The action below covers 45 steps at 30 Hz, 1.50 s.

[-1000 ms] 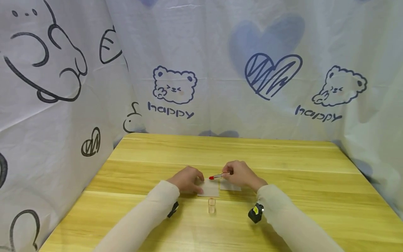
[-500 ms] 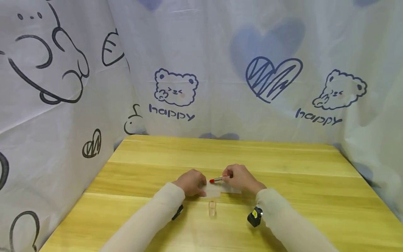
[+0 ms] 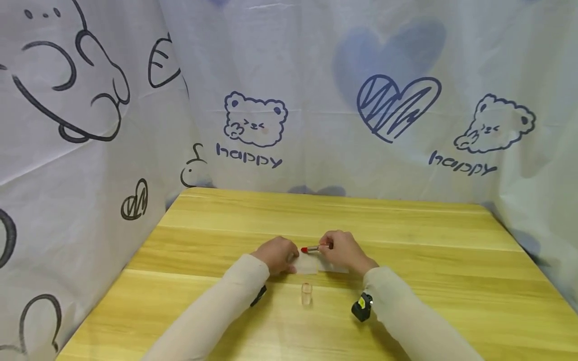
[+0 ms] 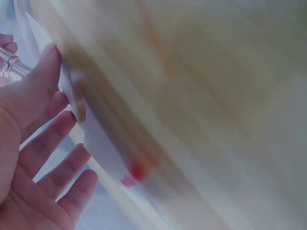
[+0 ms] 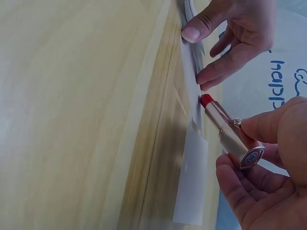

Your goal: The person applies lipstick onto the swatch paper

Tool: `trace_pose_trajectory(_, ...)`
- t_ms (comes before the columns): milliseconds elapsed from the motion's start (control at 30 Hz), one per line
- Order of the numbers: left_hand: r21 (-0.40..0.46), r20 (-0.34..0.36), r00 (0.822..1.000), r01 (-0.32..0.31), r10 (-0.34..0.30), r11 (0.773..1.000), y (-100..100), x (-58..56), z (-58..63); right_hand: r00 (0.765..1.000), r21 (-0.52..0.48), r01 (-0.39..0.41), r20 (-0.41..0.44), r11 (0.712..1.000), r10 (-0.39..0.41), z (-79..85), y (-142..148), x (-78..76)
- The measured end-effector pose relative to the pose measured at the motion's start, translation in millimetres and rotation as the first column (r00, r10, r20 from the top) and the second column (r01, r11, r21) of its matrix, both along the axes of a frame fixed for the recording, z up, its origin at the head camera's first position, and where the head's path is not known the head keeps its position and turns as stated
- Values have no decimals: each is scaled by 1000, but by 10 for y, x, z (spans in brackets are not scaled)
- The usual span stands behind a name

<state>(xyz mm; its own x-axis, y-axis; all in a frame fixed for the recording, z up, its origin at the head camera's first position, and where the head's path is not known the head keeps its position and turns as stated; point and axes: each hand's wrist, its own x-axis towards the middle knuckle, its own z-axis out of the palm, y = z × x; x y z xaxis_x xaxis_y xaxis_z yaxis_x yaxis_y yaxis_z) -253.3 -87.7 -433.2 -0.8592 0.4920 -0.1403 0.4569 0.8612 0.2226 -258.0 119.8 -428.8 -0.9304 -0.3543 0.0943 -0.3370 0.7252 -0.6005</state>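
Fingers spread, the left hand [image 3: 277,254] has edged rightward onto the white sheet [image 3: 308,264], lower centre — seemingly steadying it — while the right hand [image 3: 344,250] pinches the lipstick [image 3: 314,248] near its upper edge.

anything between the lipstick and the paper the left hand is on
Nothing visible: the lipstick, in the right hand, has its red tip right by the paper. The left hand is beside the tip; the cap is nearer the person.
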Motion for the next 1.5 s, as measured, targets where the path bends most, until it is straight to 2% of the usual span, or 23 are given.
trace_pose_trajectory(367, 9, 19, 1000, -2, 2, 1000, -9, 11, 22, 1000, 6, 17, -13, 1000, -17, -59, -29, -24)
trace_pose_trajectory(1100, 16, 35, 999, -24, 23, 1000, -1, -3, 64, 1000, 25, 3, -24, 1000, -2, -4, -40, -3)
trace_pose_trajectory(1500, 46, 68, 997, -45, 42, 998, -10, -1, 71, 1000, 52, -6, 4, 999, 6, 38, -27, 27)
